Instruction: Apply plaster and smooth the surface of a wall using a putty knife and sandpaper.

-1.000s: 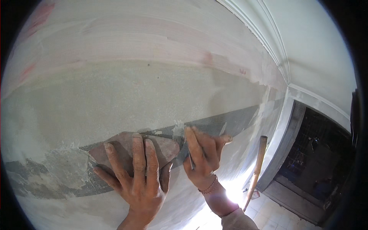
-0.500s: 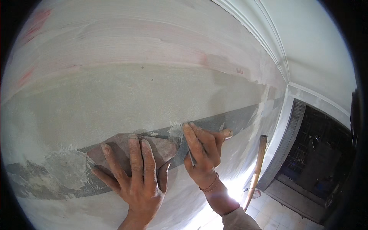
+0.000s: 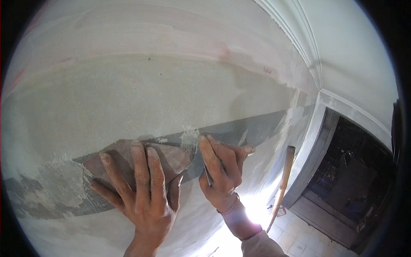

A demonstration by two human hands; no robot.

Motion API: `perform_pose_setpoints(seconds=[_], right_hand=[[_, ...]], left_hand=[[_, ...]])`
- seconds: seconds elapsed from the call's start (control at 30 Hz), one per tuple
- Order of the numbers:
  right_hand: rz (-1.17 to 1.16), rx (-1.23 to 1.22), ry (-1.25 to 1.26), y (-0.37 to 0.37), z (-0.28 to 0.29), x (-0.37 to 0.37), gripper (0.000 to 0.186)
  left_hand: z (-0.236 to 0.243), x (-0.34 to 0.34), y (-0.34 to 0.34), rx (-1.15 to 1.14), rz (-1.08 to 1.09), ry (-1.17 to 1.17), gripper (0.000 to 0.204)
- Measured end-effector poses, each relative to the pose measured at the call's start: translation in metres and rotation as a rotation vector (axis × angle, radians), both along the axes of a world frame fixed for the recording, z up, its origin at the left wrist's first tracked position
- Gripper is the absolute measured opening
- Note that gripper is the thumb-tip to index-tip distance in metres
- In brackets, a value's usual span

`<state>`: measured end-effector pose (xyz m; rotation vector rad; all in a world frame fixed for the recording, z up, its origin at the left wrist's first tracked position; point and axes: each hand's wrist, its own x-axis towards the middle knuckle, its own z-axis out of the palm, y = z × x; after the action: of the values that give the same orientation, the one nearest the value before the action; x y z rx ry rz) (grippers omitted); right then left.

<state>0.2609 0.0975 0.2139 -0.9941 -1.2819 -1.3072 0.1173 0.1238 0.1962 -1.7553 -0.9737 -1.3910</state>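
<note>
Holding a flat reddish-brown piece (image 3: 122,156) to the wall (image 3: 115,98) under open, splayed left hand (image 3: 143,184), from ten to one o'clock of the knuckles. Looks dull, dusty, angular-edged. Gripping a thin metal-edged tool (image 3: 208,176) in right hand (image 3: 220,167), near piece's three o'clock. Crossing behind: smooth dark-grey band (image 3: 265,124), crusted with rough pale plaster (image 3: 60,182) toward nine o'clock.

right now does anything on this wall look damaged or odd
Yes, two things. The dark grey band is covered by a rough, ragged-edged pale patch toward its left end, unlike its smoother right part. The flat reddish piece under the left hand has an irregular, angular outline.
</note>
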Motion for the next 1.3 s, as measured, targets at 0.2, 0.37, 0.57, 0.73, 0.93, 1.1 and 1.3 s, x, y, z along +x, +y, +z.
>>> perform_pose_setpoints(seconds=[0.2, 0.37, 0.57, 0.73, 0.93, 1.1, 1.3], right_hand=[[-0.017, -0.011, -0.009, 0.002, 0.002, -0.001, 0.036], [-0.007, 0.035, -0.055, 0.005, 0.004, 0.001, 0.036], [-0.013, 0.022, -0.068, 0.005, 0.009, 0.001, 0.034], [-0.057, 0.009, -0.078, 0.002, -0.003, -0.004, 0.034], [-0.015, -0.097, -0.035, -0.006, -0.028, -0.001, 0.034], [0.044, -0.097, 0.035, -0.006, -0.007, -0.010, 0.032], [0.022, -0.092, 0.021, -0.005, -0.028, -0.011, 0.031]], left_hand=[[-0.002, 0.001, 0.003, 0.002, -0.001, -0.014, 0.071], [-0.001, 0.000, -0.001, -0.017, -0.002, -0.006, 0.071], [-0.002, 0.000, 0.000, 0.001, -0.016, -0.007, 0.069], [-0.004, -0.001, 0.001, 0.002, -0.007, 0.004, 0.068], [-0.006, -0.004, 0.000, -0.031, -0.016, -0.001, 0.068], [-0.009, -0.007, 0.001, -0.018, 0.051, 0.001, 0.057], [-0.012, -0.020, 0.003, -0.004, 0.170, -0.033, 0.053]])
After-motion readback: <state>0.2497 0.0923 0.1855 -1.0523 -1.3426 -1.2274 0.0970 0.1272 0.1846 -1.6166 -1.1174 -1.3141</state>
